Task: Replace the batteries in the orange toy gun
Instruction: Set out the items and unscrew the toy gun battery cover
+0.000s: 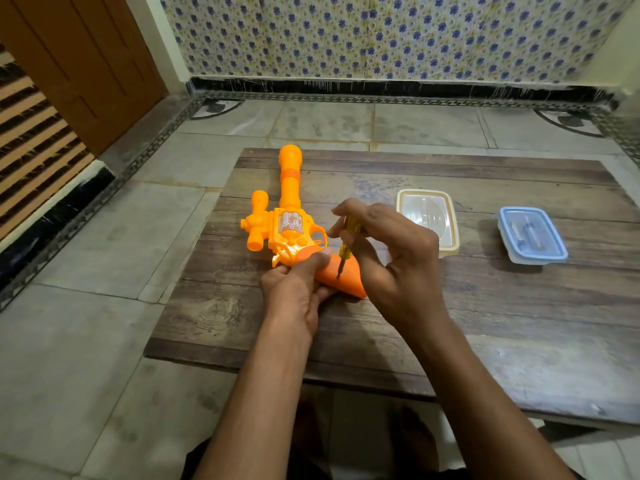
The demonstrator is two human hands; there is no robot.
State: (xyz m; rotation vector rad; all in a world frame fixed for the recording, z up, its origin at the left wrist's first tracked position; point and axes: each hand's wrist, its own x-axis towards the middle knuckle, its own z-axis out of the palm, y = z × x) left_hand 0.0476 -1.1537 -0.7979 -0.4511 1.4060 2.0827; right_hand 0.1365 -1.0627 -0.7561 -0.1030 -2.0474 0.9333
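The orange toy gun (286, 216) lies flat on the low wooden table (485, 323), barrel pointing away from me, its darker orange grip toward me. My left hand (294, 292) is shut on the grip and presses it onto the table. My right hand (391, 258) holds a small yellow-handled screwdriver (346, 247) upright between its fingertips. The screwdriver's tip touches the grip's upper face. No batteries are visible outside the boxes.
A lidded cream plastic box (446, 245) stands right of my right hand. Farther right sits a blue-rimmed lidded box (554, 252) with small items inside. The table stands on a tiled floor, with a wooden door at the back left.
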